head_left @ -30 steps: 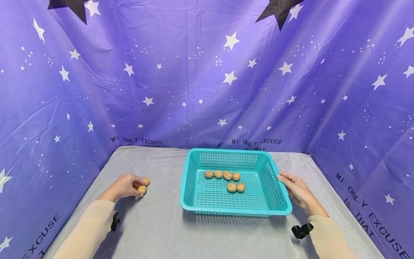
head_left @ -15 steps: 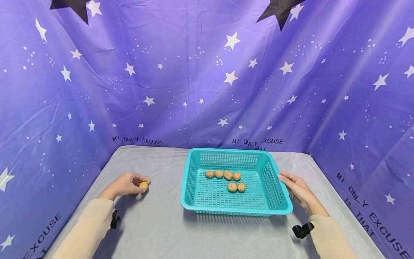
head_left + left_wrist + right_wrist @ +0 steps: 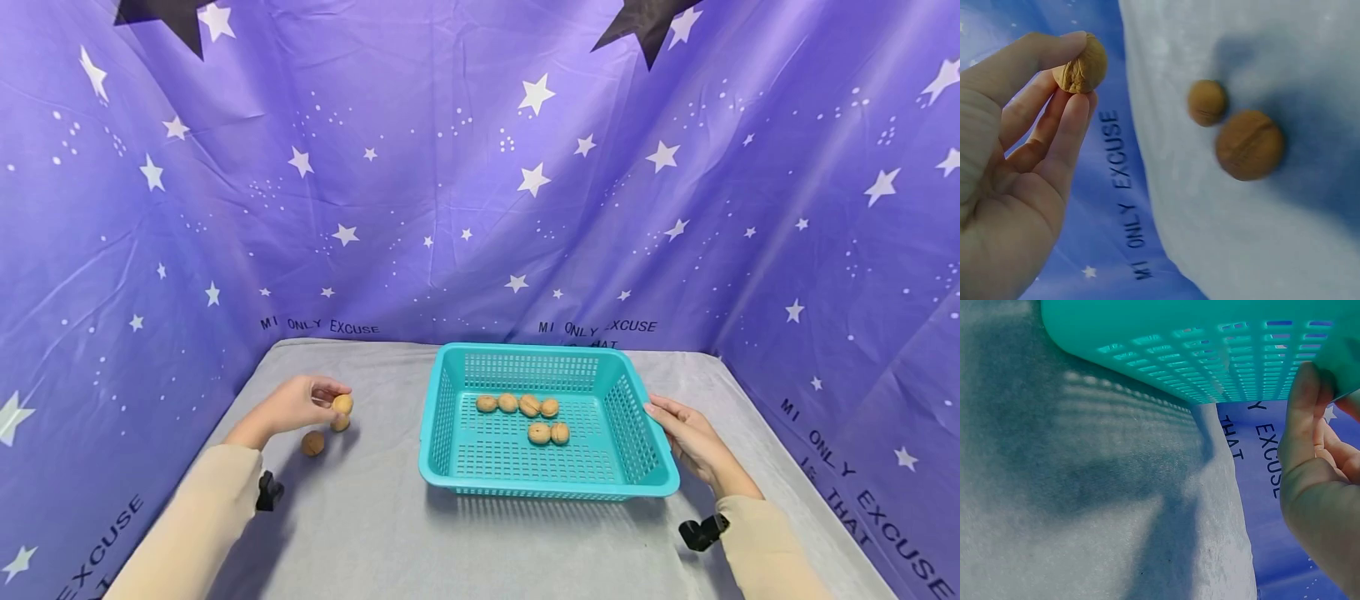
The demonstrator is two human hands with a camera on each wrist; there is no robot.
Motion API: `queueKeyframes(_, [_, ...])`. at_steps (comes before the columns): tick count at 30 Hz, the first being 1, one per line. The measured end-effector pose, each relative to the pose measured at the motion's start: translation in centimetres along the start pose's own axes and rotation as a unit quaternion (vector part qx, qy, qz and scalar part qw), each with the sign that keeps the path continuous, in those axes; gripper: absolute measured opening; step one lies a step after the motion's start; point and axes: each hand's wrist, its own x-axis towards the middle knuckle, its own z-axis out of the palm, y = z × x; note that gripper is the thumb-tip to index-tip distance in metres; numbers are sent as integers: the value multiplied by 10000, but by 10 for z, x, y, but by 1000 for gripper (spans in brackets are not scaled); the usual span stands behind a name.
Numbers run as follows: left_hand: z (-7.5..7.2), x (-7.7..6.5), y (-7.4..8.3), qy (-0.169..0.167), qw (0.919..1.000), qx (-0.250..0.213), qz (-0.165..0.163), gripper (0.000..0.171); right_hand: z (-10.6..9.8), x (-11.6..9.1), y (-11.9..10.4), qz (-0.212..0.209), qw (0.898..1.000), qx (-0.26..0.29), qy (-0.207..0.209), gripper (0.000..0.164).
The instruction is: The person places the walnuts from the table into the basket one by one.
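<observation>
My left hand [image 3: 294, 407] pinches a walnut [image 3: 1085, 65] between thumb and fingertips, held up over the left part of the table. Two more walnuts lie on the cloth beneath: one [image 3: 312, 442] nearer my wrist, the other [image 3: 341, 422] just below the held walnut in the head view. At the right, my right hand [image 3: 693, 442] grips the right rim of a turquoise plastic basket [image 3: 525, 493], thumb on the outer side in the right wrist view. Inside the basket are several walnuts [image 3: 528, 406] in a back row and a pair [image 3: 539, 433] in front of them.
A grey cloth [image 3: 390, 533] covers the table. Purple curtains [image 3: 420, 183] with white stars hang behind it and at both sides, close to the table edges. The basket's slotted walls stand right of the table's middle.
My left hand has risen and moved slightly away from me with a walnut, uncovering a walnut on the cloth below it. The right hand and the basket stay nearly where they were.
</observation>
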Motion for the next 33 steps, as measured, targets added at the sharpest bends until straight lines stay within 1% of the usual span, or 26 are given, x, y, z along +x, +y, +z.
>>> queueKeyframes(5, [-6,7,14,73,9994,76,318,42,0,0,0,1,10000,23,32,71])
queueKeyframes(8, [-9,9,22,83,9993,82,342,44,0,0,0,17,10000,68,23,71])
queueKeyframes(11, [-12,12,31,86,9987,23,492,44,1,0,-1,15,9999,109,14,71])
queueKeyframes(17, [-10,27,56,94,9968,-103,789,42,1,-1,-1,-16,9999,107,15,72])
queueKeyframes(22, [1,43,83,-33,9940,-338,1044,42,1,-1,-1,22,10000,-53,13,73])
queueKeyframes(24, [8,51,94,-107,9924,-395,1164,41,0,-1,0,18,9999,-111,12,73])
queueKeyframes(27, [21,63,110,-261,9906,-447,1263,41,0,-1,-1,22,9999,-138,32,73])
queueKeyframes(31, [38,79,132,-533,9893,-312,1320,40,0,-1,-1,36,9998,-180,45,73])
queueKeyframes(33, [46,87,143,-679,9876,-190,1405,40,0,0,0,45,9998,-173,59,73])
